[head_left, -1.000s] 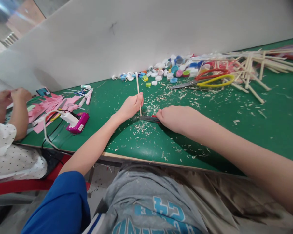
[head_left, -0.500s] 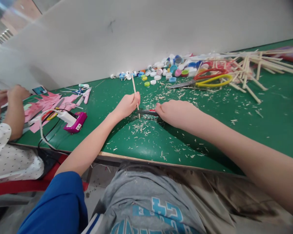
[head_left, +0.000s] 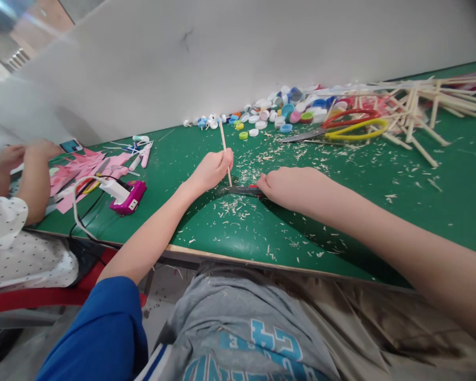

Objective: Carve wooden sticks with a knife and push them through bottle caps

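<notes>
My left hand (head_left: 214,170) is closed around a thin wooden stick (head_left: 222,136), which leans upright with its upper end toward the wall. My right hand (head_left: 287,186) grips a dark-bladed knife (head_left: 244,191) with a bit of red at its handle; most of the handle is hidden in the fist. The blade lies crosswise at the stick's lower end, just above the green table (head_left: 206,233). Pale wood shavings (head_left: 238,209) are scattered under and around both hands.
Bottle caps (head_left: 287,110) are heaped along the wall. Red-and-yellow-handled scissors (head_left: 353,127) and a pile of wooden sticks (head_left: 424,108) lie to the right. On the left are a pink power adapter (head_left: 129,198) with cables, pink paper pieces (head_left: 79,169) and another person's hands (head_left: 39,150).
The knife blade has slid down the stick to its lower end. My left hand keeps its grip on the stick. The whole view has shifted slightly.
</notes>
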Motion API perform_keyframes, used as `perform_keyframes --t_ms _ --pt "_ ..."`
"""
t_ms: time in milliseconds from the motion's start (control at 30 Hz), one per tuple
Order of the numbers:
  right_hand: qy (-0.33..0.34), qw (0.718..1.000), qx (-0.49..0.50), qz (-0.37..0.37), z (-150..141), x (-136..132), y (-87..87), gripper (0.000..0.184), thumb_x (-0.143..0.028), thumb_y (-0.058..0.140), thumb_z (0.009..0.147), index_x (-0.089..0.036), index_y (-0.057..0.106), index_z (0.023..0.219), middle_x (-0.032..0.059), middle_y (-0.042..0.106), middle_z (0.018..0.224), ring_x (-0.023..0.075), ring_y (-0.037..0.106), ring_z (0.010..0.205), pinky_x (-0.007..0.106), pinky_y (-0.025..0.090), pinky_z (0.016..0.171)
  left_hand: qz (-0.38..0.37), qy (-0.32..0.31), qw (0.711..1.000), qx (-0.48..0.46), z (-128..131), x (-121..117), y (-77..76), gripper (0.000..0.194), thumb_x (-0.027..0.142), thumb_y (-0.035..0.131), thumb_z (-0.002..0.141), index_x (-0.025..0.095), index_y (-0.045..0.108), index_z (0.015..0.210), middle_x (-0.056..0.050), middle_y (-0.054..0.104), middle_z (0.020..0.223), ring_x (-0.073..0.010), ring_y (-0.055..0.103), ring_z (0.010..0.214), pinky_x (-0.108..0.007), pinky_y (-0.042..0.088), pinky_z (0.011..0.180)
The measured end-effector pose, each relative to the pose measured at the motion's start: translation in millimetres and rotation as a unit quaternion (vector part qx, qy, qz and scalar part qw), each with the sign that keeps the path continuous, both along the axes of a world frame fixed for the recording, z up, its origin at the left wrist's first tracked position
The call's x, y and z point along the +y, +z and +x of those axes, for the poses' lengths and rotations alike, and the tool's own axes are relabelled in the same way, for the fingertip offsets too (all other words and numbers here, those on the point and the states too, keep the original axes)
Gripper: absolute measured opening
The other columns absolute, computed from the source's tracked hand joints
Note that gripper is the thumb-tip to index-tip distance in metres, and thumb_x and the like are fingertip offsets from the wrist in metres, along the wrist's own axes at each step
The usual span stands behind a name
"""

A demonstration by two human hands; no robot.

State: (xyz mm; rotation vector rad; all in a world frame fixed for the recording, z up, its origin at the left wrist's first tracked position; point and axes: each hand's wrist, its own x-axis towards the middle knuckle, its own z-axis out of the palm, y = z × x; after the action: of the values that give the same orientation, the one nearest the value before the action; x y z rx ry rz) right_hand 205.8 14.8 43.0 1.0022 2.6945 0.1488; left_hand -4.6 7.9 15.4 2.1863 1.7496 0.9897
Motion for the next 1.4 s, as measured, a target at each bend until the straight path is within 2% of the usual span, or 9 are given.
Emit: perform_keyframes --t_ms 200,333,467,600,933,1033,1200,1400 --pt "0.034 0.999 0.022 0.031 2.7 10.9 -9.4 0.038 -0.024 0.028 0.097 -0.015 0.058 0.118 0.0122 0.059 0.089 0.0225 0.056 0.079 0.03 0.031 0.057 0.006 0.006 1.0 0.015 -1.8 1.9 -1.7 0.055 0.048 0.021 0.101 0.021 0.045 0.059 0.002 0.047 0.051 -0.0098 0.045 0.049 -0.025 0.039 0.055" --pt "-0.019 0.997 0.063 0.043 2.8 13.4 -11.0 0.048 -0.026 0.016 0.099 -0.015 0.055 0.126 0.0133 0.061 0.09 0.0219 0.057 0.078 0.03 0.033 0.058 0.009 0.008 1.0 0.02 -2.9 3.2 -3.6 0.055 0.045 0.02 0.101 0.02 0.046 0.059 0.002 0.048 0.051 -0.0097 0.046 0.05 -0.025 0.039 0.056" --pt "-0.002 0.997 0.051 0.053 1.9 11.3 -11.4 0.047 -0.022 0.02 0.097 -0.015 0.051 0.132 0.0142 0.06 0.093 0.0227 0.057 0.079 0.03 0.033 0.058 0.006 0.009 1.0 0.017 -3.8 3.9 -3.5 0.054 0.045 0.022 0.101 0.02 0.047 0.06 0.002 0.048 0.052 -0.0097 0.046 0.05 -0.025 0.039 0.057" --pt "0.02 0.999 0.03 0.04 2.4 10.2 -11.7 0.042 -0.018 0.026 0.094 -0.012 0.053 0.125 0.0147 0.058 0.092 0.022 0.056 0.079 0.03 0.032 0.057 -0.002 0.01 1.0 0.02 -2.8 2.8 -1.3 0.052 0.041 0.022 0.101 0.02 0.046 0.059 0.002 0.047 0.051 -0.0098 0.046 0.05 -0.026 0.039 0.057" --pt "0.003 1.0 -0.009 -0.009 -1.6 2.5 -0.7 0.034 -0.027 0.032 0.096 -0.015 0.058 0.114 0.0128 0.058 0.093 0.0209 0.056 0.082 0.03 0.036 0.06 -0.004 0.005 1.0 0.005 -1.7 2.5 -2.3 0.052 0.044 0.021 0.101 0.021 0.045 0.06 0.003 0.045 0.051 -0.0101 0.044 0.049 -0.026 0.038 0.055" --pt "-0.004 1.0 -0.013 -0.002 -1.5 3.0 -4.2 0.033 -0.027 0.031 0.097 -0.016 0.058 0.114 0.0122 0.058 0.093 0.022 0.057 0.085 0.03 0.036 0.06 -0.009 0.008 1.0 -0.005 -2.6 2.6 -2.2 0.054 0.048 0.023 0.1 0.021 0.045 0.06 0.002 0.045 0.05 -0.0103 0.043 0.049 -0.026 0.037 0.055" --pt "0.032 0.999 0.014 0.024 2.2 8.6 -11.1 0.039 -0.025 0.026 0.097 -0.014 0.057 0.117 0.0132 0.059 0.091 0.0225 0.057 0.083 0.03 0.035 0.06 -0.014 0.0 1.0 -0.025 -4.4 2.3 -3.9 0.054 0.049 0.023 0.1 0.02 0.045 0.059 0.002 0.045 0.052 -0.0102 0.043 0.049 -0.026 0.036 0.054" --pt "-0.035 0.998 0.059 0.017 1.7 5.1 -4.2 0.052 -0.026 0.014 0.098 -0.014 0.057 0.125 0.0151 0.06 0.09 0.0235 0.057 0.08 0.032 0.035 0.061 -0.022 -0.022 0.998 -0.051 -6.7 2.0 -7.0 0.054 0.046 0.021 0.101 0.02 0.049 0.062 0.003 0.044 0.049 -0.0103 0.043 0.048 -0.027 0.035 0.054"
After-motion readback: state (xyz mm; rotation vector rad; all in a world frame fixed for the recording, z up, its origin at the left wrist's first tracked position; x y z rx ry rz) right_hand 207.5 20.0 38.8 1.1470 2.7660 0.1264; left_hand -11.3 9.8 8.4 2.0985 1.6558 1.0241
